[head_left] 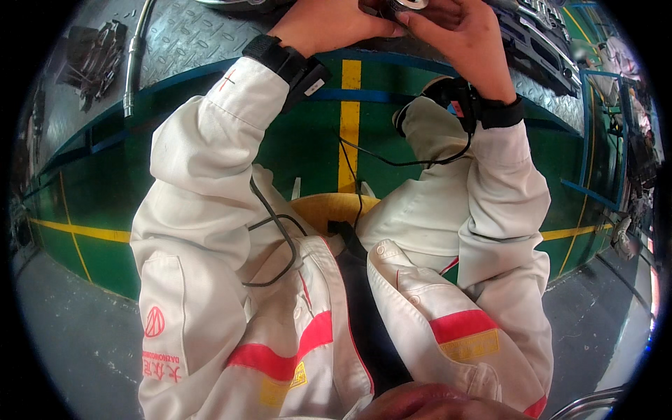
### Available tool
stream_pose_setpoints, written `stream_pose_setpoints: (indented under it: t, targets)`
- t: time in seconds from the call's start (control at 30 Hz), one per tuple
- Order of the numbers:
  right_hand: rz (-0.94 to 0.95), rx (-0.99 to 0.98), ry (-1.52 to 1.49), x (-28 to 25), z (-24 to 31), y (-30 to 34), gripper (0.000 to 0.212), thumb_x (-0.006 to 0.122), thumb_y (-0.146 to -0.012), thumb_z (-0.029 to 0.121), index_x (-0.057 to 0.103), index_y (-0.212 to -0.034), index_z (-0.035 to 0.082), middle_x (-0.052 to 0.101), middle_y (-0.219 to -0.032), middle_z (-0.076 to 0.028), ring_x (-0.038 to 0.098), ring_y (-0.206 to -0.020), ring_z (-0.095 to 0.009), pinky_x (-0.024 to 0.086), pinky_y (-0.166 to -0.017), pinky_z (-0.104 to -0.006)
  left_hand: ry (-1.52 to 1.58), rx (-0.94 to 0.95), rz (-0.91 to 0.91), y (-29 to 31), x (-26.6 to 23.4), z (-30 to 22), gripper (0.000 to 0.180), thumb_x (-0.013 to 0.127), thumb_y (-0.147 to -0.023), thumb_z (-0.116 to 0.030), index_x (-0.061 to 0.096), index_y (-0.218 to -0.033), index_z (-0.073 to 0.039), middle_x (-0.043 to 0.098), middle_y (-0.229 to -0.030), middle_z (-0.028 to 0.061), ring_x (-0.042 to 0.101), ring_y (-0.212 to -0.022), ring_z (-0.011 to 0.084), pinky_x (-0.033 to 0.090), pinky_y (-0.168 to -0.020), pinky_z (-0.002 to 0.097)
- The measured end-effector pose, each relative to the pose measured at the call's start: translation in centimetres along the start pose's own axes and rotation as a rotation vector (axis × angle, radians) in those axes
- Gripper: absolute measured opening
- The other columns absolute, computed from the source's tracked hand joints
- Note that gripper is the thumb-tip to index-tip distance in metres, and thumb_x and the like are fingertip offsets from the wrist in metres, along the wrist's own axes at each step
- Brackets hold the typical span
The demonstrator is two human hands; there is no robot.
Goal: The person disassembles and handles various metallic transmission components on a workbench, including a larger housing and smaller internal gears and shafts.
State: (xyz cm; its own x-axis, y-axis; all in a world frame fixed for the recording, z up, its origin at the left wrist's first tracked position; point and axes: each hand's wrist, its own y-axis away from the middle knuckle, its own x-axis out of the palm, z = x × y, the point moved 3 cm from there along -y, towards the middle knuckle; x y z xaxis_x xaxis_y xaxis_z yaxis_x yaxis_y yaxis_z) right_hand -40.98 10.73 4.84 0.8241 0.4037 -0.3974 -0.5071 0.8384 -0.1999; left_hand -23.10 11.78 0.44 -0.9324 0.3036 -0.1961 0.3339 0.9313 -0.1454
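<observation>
Tread-plate bench (pixel 189 52), fingers (pixel 422 26) on rounded metal part (pixel 410 4)

green floor (pixel 301 133) with yellow stripes (pixel 350 115)

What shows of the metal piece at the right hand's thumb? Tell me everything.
The metal piece looks silvery and shiny, with a rounded edge. Only its lower part shows; the picture's top edge cuts off the rest, so its full shape and pose cannot be told. It sits in the right hand, by the thumb; whether the left hand, close alongside, touches it is unclear.
</observation>
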Motion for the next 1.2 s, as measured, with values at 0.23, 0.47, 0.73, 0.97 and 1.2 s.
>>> stream_pose_setpoints:
  t: [0.23, 0.47, 0.73, 0.97, 1.2]
  targets:
    - [-0.023, -0.094, 0.13, -0.4, -2.3, 0.6, 0.044, 0.082, -0.085, 0.003, 0.064, -0.125, -0.002, 0.077, -0.107, -0.01, 0.072, -0.101, -0.014, 0.059, -0.089, -0.0285, -0.327, 0.131, 0.043, -0.4, 0.0, 1.4, 0.038, 0.08, -0.09, -0.015, 0.068, -0.124, -0.004, 0.076, -0.111, 0.0112, 0.073, -0.102, 0.0191, 0.057, -0.091, 0.0338]
    - [-0.058, -0.124, 0.089, -0.4, -2.9, 0.0, 0.046, 0.086, -0.078, 0.011, 0.063, -0.116, 0.0, 0.077, -0.097, -0.017, 0.078, -0.093, -0.023, 0.061, -0.082, -0.0337, -0.288, -0.016, -0.036, 0.3, -0.2, 0.0, 0.036, 0.083, -0.087, -0.02, 0.068, -0.113, -0.001, 0.07, -0.084, 0.006, 0.063, -0.076, 0.0102, 0.051, -0.07, 0.0286]
    - [0.005, -0.026, 0.097, -1.6, -0.5, 0.7, 0.059, 0.086, -0.081, 0.009, 0.057, -0.131, -0.001, 0.075, -0.109, -0.016, 0.074, -0.103, -0.021, 0.06, -0.089, -0.0342, -0.359, -0.057, -0.07, 0.3, -0.3, -0.8, 0.047, 0.086, -0.082, -0.022, 0.069, -0.121, -0.002, 0.066, -0.077, 0.0045, 0.054, -0.065, 0.0116, 0.046, -0.063, 0.0284]
    - [-0.244, 0.148, -0.108, -11.7, -2.2, -4.0, 0.033, 0.077, -0.09, 0.023, 0.071, -0.112, 0.0, 0.076, -0.103, -0.012, 0.074, -0.091, -0.018, 0.062, -0.074, -0.0316, -0.359, -0.053, -0.061, 0.5, -0.8, -0.3, 0.043, 0.087, -0.081, -0.018, 0.07, -0.117, -0.003, 0.064, -0.074, 0.004, 0.054, -0.063, 0.0109, 0.044, -0.06, 0.0288]
    - [-0.296, 0.482, 0.708, -21.7, -9.3, -16.8, 0.043, 0.081, -0.084, 0.036, 0.077, -0.108, 0.0, 0.077, -0.101, -0.015, 0.076, -0.093, -0.028, 0.062, -0.083, -0.0415, -0.343, -0.005, -0.068, 0.3, -0.5, -0.7, 0.047, 0.089, -0.076, -0.024, 0.071, -0.114, -0.004, 0.058, -0.07, 0.0066, 0.051, -0.063, 0.0147, 0.042, -0.059, 0.0312]
